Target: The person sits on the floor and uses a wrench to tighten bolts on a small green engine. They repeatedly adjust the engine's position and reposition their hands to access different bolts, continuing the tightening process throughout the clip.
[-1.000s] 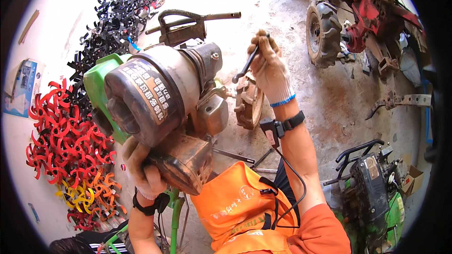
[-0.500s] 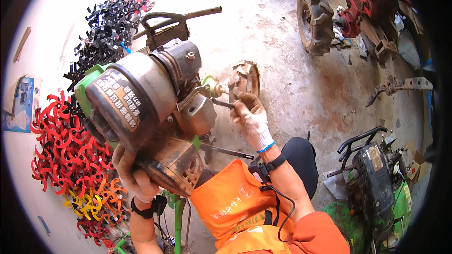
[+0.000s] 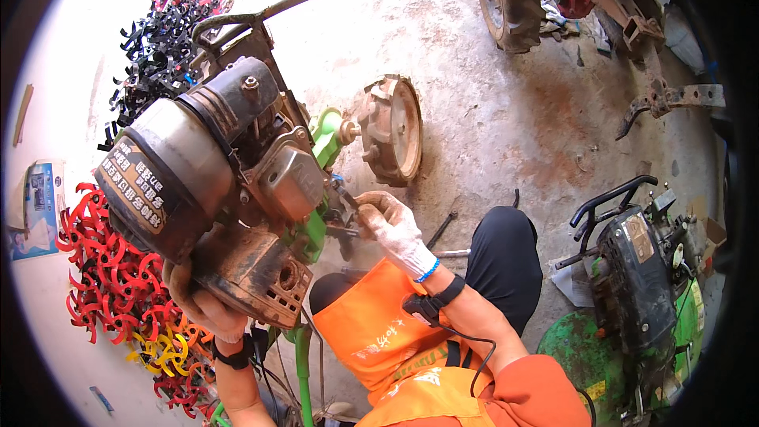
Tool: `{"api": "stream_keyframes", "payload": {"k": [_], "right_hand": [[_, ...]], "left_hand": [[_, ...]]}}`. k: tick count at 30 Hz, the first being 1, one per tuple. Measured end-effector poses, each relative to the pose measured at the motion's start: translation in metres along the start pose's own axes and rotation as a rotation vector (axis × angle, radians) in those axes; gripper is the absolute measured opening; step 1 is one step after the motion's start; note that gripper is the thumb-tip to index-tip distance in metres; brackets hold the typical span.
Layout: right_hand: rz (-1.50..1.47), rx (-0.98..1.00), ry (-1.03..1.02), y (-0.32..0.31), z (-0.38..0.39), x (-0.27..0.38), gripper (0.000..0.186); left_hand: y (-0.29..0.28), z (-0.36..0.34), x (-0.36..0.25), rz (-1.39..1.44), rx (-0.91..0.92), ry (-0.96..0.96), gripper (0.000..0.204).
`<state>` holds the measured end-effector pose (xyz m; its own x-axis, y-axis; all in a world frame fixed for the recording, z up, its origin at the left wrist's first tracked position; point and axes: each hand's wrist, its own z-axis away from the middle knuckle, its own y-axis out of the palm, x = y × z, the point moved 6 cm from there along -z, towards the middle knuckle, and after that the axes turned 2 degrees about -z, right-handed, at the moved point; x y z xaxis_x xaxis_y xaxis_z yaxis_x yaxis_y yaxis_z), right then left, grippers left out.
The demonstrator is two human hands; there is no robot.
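A dirty engine (image 3: 178, 150) with a rounded dark cover stands before me on a green-framed machine (image 3: 315, 233). My left hand (image 3: 205, 304), in a soiled work glove, is wrapped round the lower edge of its rusty muffler cover (image 3: 253, 273); part of the fingers is hidden beneath. To the right of the engine, my right hand (image 3: 389, 225), gloved in white with brown fingertips, is closed at a dark metal bar (image 3: 345, 199) beside the green frame. The bar's far end is hard to make out. A lugged wheel (image 3: 395, 130) stands just beyond this hand.
Red curved tiller blades (image 3: 118, 261) are heaped at the left, with yellow blades (image 3: 164, 350) and black blades (image 3: 162, 55) nearby. A green and black machine (image 3: 632, 292) stands at the right. Farther back is a tractor tyre (image 3: 510, 0). A dark rod (image 3: 441, 229) lies by my knee.
The engine and wheel appear farther left in view, and the wheel shows more of its side. My right hand has moved left and down, closer to the green frame. My left hand stays on the muffler cover.
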<state>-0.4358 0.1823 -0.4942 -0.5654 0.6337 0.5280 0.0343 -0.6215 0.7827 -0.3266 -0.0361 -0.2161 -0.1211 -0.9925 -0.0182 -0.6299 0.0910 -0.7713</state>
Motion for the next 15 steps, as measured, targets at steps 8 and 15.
{"api": "stream_keyframes", "payload": {"k": [8, 15], "right_hand": [[-0.227, 0.008, 0.062, 0.024, 0.002, -0.029, 0.029], [-0.210, 0.035, 0.093, 0.042, 0.010, -0.050, 0.036]], "left_hand": [[0.000, -0.001, -0.007, -0.007, -0.022, 0.037, 0.037], [0.000, -0.002, -0.006, 0.041, -0.025, -0.019, 0.048]]}}
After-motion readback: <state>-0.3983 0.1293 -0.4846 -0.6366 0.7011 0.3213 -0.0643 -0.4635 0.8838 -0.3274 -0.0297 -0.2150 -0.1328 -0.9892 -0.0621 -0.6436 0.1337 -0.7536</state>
